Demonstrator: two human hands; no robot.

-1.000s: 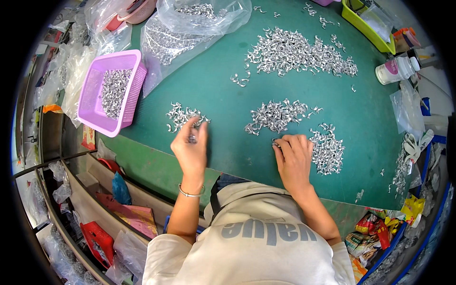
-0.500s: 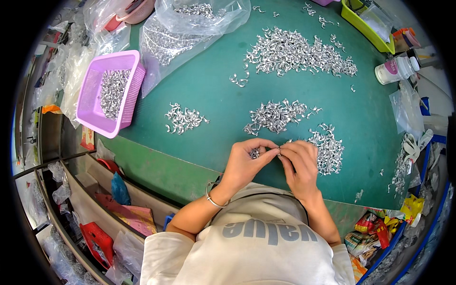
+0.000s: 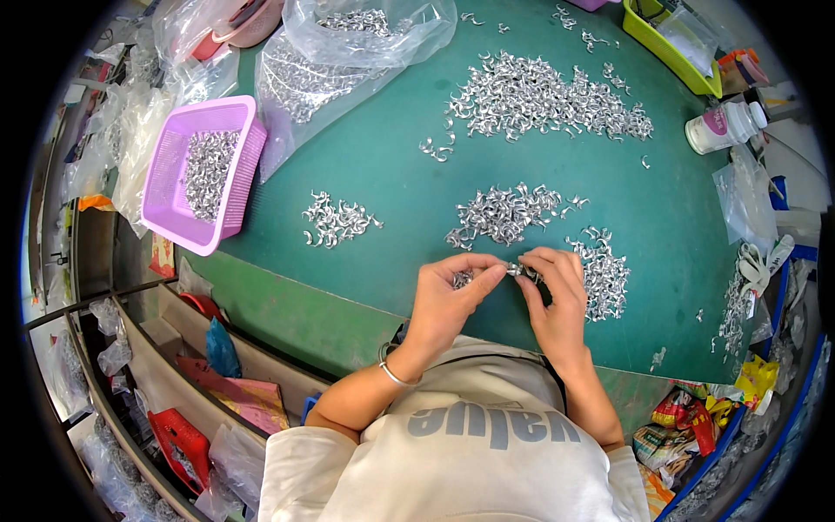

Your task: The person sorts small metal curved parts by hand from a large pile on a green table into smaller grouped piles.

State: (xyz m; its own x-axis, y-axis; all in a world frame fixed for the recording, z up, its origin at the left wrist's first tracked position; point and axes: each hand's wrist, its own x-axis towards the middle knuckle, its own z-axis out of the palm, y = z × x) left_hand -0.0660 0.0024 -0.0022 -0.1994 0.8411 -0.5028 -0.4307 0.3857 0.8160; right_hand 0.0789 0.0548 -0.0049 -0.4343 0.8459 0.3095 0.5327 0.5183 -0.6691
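Note:
My left hand [image 3: 450,300] and my right hand [image 3: 553,296] meet near the front edge of the green table mat [image 3: 383,157]. Both pinch small silver metal clips [image 3: 515,271] between their fingertips, and the left palm cups several more. A small pile of clips [image 3: 335,220] lies to the left of my hands. Another pile [image 3: 503,213] lies just beyond them, and a third [image 3: 603,274] sits right beside my right hand. A large heap of clips [image 3: 544,96] spreads across the far side of the mat.
A purple plastic basket [image 3: 170,204] holding clips stands at the left edge. Clear plastic bags [image 3: 348,43] with clips lie at the back. A white bottle [image 3: 722,129] and a green tray [image 3: 670,39] sit at the right. Shelves with clutter [image 3: 183,400] run below the table.
My left hand left the small left pile with clips and came to the middle beside my right hand. The two hands now work the clips together at their fingertips.

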